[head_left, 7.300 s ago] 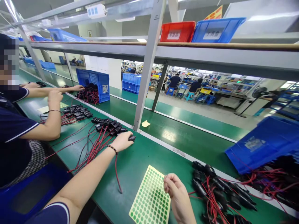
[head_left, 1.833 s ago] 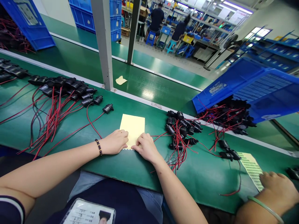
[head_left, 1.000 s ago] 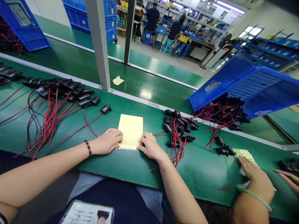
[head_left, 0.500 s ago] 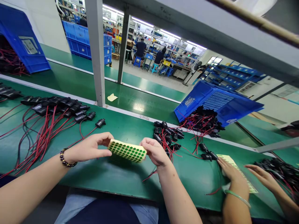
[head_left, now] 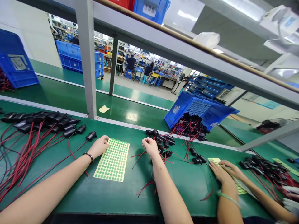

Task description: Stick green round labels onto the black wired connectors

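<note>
A pale yellow sheet of round green stickers lies on the green bench in front of me. At its upper left corner, my left hand pinches the edge between thumb and fingers. My right hand hovers apart from the sheet, thumb and fingertips pressed together; whatever is between them, if anything, is too small to make out. Just beyond it sits a cluster of black cylindrical parts with red wires. A larger pile of the same black parts spreads out left of my left hand.
A tipped blue crate spills more wired parts beyond the bench rail. Another blue crate stands far left. A grey post rises from the rail, near a paper scrap. At right, a co-worker's hands press on another sticker sheet.
The sticker sheet, earlier held up curved between both hands, now lies flat on the bench. My right hand has let go of it. The co-worker's hands have come closer together.
</note>
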Motion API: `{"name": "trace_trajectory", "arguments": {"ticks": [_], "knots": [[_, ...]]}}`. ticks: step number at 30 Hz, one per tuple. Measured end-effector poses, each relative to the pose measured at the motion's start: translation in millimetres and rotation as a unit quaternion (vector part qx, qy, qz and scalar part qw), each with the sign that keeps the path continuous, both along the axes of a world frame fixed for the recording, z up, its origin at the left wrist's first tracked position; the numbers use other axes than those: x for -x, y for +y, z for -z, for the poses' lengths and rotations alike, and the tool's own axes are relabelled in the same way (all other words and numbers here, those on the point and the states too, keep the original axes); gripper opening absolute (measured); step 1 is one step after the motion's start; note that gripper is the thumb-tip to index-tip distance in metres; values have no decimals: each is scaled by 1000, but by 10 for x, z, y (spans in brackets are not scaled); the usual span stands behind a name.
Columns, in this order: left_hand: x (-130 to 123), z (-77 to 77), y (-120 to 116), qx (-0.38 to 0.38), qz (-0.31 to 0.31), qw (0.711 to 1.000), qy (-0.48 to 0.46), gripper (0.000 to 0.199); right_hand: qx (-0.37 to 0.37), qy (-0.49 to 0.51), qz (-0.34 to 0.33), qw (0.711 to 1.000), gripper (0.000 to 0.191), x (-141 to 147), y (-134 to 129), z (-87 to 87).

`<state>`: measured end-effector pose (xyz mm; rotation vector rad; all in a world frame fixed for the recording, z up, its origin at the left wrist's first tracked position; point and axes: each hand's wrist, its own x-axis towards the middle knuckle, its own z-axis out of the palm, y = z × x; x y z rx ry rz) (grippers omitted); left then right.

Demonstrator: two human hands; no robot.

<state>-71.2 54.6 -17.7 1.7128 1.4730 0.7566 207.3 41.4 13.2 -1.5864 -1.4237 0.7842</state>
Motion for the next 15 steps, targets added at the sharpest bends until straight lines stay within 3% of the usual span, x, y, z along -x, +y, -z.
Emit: {"name": "trace_trajectory", "arguments": {"ticks": [2, 6, 11, 13, 15], "knots": [[26, -56, -68, -48, -6, 995, 86, 30, -27, -61, 30, 997, 15, -170, -62, -70], [-67, -308, -299, -200, 8, 948, 246, 30, -55, -200, 89, 974, 20, -469, -210, -227], [-368, -671, -564, -201, 99, 963, 149, 21, -18, -363, 70, 929, 13, -475, -292, -230], [-432, -703, -627, -183, 116, 972, 95, 22, 2, -415, 64, 908, 8, -379, -305, -187], [-436, -617, -651, -156, 106, 980, 62, 24, 19, -457, 64, 887, 9, -278, -309, -138]]}}
